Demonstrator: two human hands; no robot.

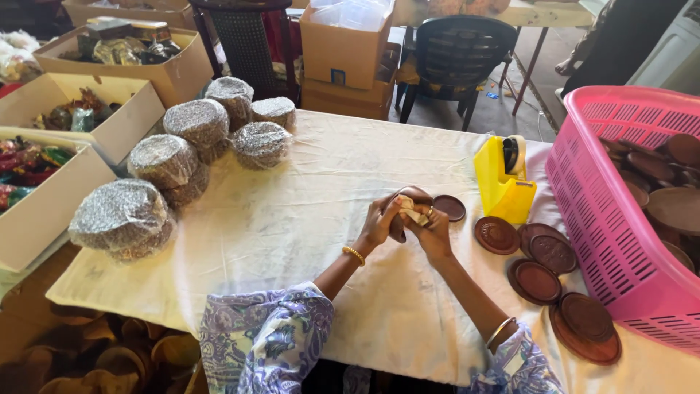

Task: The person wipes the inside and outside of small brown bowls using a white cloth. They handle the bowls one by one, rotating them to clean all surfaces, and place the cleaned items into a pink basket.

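1. Brown round dish sits at frame centre above the white cloth, clasped between both hands.
2. Left hand fingers curl around its left side.
3. Right hand fingers press a small tan scrap against it.

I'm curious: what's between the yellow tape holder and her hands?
A small round brown lid lies on the white cloth, seen in the head view.

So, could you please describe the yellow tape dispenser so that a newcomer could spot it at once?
Start at the pink basket on the right of the cloth-covered table. Just left of it stands the yellow tape dispenser: the only bright yellow, upright thing among flat brown wooden discs.
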